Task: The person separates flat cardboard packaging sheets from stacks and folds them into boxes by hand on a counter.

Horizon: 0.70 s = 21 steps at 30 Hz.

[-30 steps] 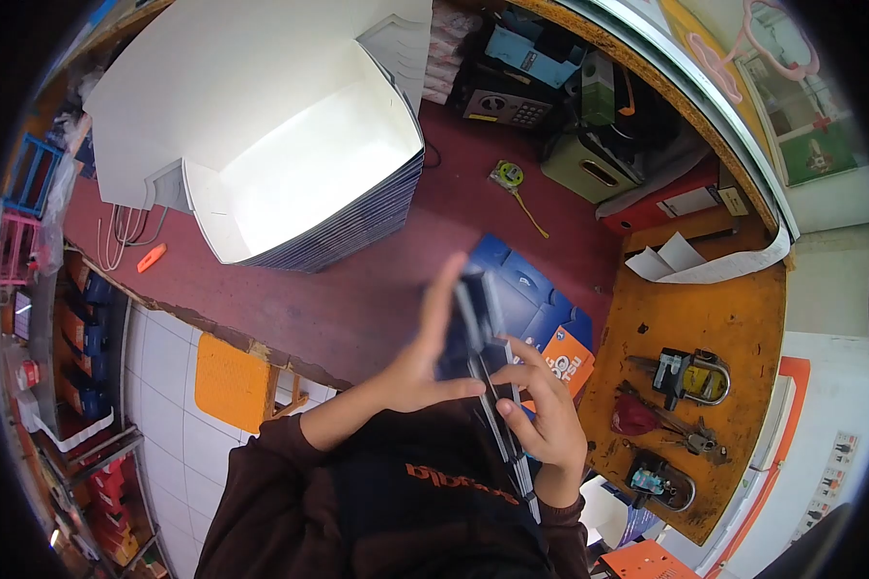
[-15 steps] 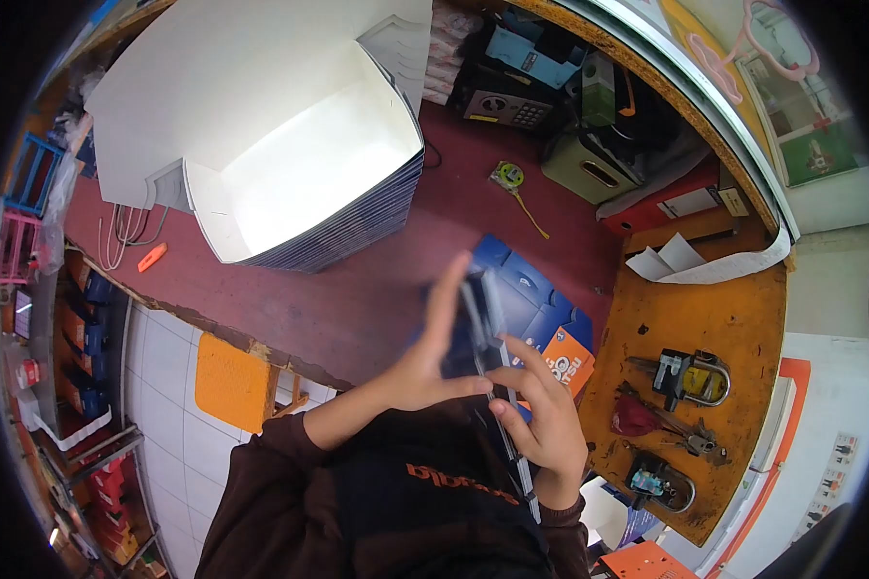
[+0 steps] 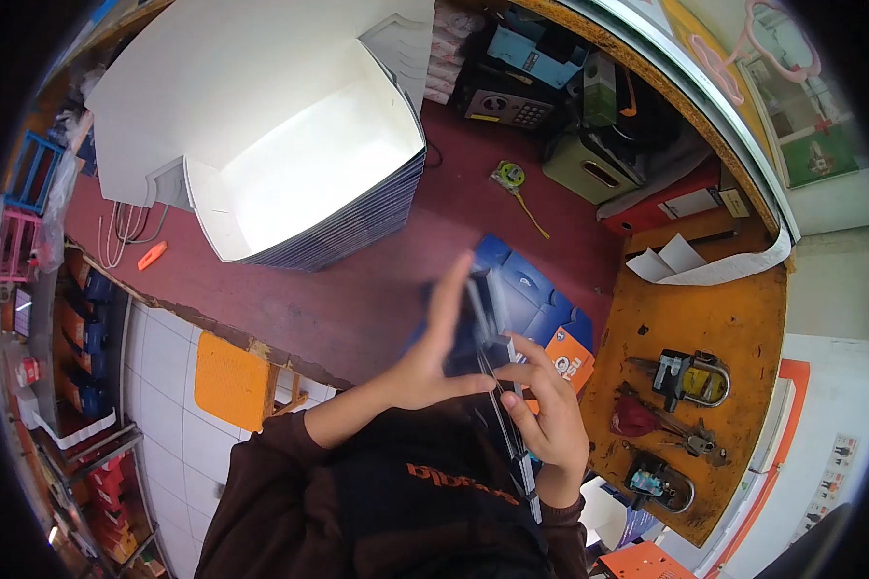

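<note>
In front of my chest is a dark blue folded cardboard box blank point(image 3: 502, 349), seen nearly edge-on and partly blurred. My left hand point(image 3: 420, 374) grips it from the left, fingers stretched along its face and thumb across the edge. Bent fingers of my right hand point(image 3: 550, 415) hold the right edge, close to the left thumb. Behind it, a blue printed box blank point(image 3: 526, 280) with an orange panel lies flat on the table. Farther left stands a tall stack of nested open boxes point(image 3: 348, 227), white inside and blue outside.
On the reddish tabletop point(image 3: 290, 309) lie a tape measure point(image 3: 509, 174) and an orange cutter point(image 3: 152, 256). A small safe point(image 3: 507, 108) and a green box point(image 3: 589, 169) stand at the back. Padlocks point(image 3: 700, 378) rest on the wooden ledge right. An orange stool point(image 3: 232, 381) is below left.
My right hand has shifted very slightly along the edge of the box blank. The left hand keeps its grip, and the blank is nearly in the same place.
</note>
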Tool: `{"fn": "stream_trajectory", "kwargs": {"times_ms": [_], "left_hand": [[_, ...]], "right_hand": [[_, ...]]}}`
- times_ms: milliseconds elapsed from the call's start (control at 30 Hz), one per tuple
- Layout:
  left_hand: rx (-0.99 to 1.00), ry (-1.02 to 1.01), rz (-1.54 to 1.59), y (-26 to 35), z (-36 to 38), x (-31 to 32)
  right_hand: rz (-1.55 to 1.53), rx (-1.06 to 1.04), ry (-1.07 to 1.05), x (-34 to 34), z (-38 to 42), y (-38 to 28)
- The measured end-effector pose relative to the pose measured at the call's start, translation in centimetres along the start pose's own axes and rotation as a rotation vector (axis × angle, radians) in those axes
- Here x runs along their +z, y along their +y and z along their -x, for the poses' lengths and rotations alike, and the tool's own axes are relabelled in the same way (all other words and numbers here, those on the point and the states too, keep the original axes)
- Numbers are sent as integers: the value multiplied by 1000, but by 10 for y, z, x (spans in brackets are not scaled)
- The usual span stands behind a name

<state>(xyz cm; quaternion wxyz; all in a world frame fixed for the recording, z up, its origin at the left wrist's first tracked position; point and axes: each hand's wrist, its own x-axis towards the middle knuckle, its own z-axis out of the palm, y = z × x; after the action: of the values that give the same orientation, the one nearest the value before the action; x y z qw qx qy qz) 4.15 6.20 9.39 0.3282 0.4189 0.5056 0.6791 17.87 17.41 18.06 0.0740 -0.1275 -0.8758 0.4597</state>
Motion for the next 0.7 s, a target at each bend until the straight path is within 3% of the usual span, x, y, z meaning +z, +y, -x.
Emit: {"fn": "stream_trajectory", "kwargs": {"times_ms": [567, 700], "left_hand": [[-10, -12, -99, 0, -2, 0], [-9, -43, -83, -4, -3, -1]], "right_hand": [[-11, 17, 12, -7, 6, 10], [-118, 129, 88, -3, 8, 2]]}}
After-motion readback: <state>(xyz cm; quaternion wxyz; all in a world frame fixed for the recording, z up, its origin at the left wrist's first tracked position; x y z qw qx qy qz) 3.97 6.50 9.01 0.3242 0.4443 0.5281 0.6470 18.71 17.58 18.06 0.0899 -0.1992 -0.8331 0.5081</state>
